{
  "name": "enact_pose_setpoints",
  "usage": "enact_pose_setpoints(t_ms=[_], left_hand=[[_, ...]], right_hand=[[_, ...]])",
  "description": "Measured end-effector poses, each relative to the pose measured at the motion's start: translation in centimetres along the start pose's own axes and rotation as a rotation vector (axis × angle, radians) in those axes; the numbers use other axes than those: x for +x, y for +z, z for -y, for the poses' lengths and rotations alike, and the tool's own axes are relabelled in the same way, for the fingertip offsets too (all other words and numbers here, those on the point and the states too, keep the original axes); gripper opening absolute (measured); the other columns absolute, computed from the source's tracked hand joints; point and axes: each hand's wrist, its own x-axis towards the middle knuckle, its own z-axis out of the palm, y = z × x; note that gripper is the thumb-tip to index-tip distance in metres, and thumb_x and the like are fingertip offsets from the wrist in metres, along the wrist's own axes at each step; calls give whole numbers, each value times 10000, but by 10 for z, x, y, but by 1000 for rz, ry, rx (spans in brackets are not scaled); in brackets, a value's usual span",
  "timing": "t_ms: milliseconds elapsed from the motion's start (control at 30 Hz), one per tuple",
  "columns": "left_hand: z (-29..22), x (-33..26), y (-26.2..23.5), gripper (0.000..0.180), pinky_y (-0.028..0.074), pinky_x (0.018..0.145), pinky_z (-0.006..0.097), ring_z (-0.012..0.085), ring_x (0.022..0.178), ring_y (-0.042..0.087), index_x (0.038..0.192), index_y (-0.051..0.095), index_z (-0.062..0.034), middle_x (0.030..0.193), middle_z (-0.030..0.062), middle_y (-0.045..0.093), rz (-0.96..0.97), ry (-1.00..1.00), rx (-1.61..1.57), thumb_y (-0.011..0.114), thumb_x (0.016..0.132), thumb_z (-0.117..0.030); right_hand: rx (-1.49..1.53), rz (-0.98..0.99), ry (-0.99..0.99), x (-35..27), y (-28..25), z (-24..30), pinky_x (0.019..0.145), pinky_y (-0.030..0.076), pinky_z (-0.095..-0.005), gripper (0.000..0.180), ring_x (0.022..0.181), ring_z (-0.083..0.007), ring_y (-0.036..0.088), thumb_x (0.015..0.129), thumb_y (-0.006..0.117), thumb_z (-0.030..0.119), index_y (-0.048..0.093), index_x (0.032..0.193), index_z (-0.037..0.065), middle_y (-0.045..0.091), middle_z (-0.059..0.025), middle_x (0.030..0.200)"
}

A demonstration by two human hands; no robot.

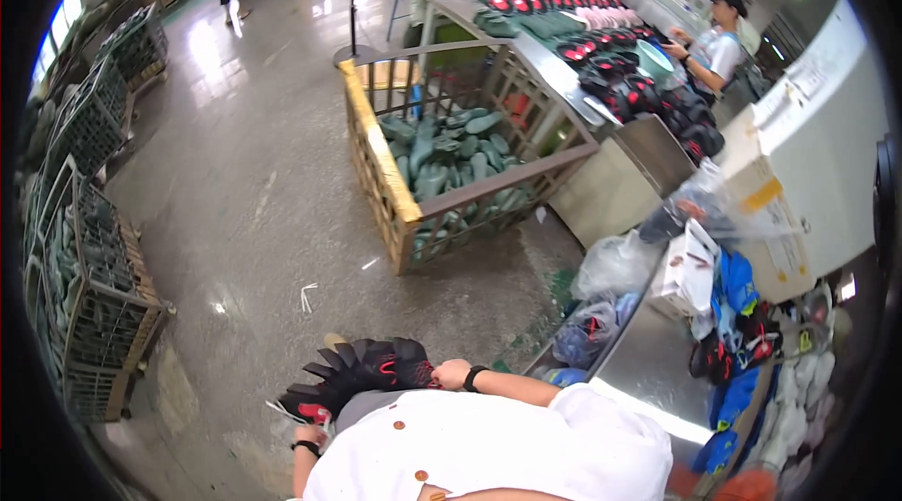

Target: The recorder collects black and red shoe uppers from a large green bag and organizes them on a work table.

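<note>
Black shoe uppers (362,371): one fanned stack, both hands gripping.

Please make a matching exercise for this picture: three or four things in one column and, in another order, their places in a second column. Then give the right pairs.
Things:
1. fanned stack of black shoe uppers
2. green soles
3. white carton
4. wire cage

Places:
A. inside the wooden crate
B. held between the left hand and right hand
C. at the left edge of the floor
D. on the steel table, at right

Pairs: 1-B, 2-A, 3-D, 4-C
</note>
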Motion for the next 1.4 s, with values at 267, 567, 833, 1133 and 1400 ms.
enact_pose_setpoints(t_ms=[267,567,833,1133,1400], left_hand=[[39,132,63,287,484,633,403,314,715,613,703,656,-63,673,155,614,-285,-1,-601,531,740,-318],[81,188,-178,418,462,718,430,361,772,595,759,646,0,776,207,612,-316,-97,-435,466,767,-377],[105,279,-312,369,457,662,434,370,707,584,689,643,-31,703,201,597,-585,-202,-688,504,754,-367],[175,377,-551,331,466,678,426,350,720,600,717,667,-59,722,191,607,-721,-329,-643,507,749,-347],[235,509,-616,287,461,651,426,357,680,593,698,654,-46,724,190,609,-683,-280,-665,488,733,-277]], right_hand=[[-203,-52,24,137,-88,54,654,488,-423,210,763,-318,610,746,496,265,649,773,124,632,-140,786],[-107,-277,31,250,-262,121,659,470,-437,174,776,-325,592,786,513,261,622,823,131,620,-131,811],[272,-596,-3,375,-305,89,851,415,-359,130,1010,-305,494,764,563,166,618,813,59,451,-136,1167],[450,-589,-248,582,-525,145,830,426,-328,122,952,-250,542,765,550,145,607,780,38,552,-88,1086],[913,-266,-253,736,-695,186,594,458,-311,167,649,-172,582,817,489,130,572,739,7,629,-88,746]])
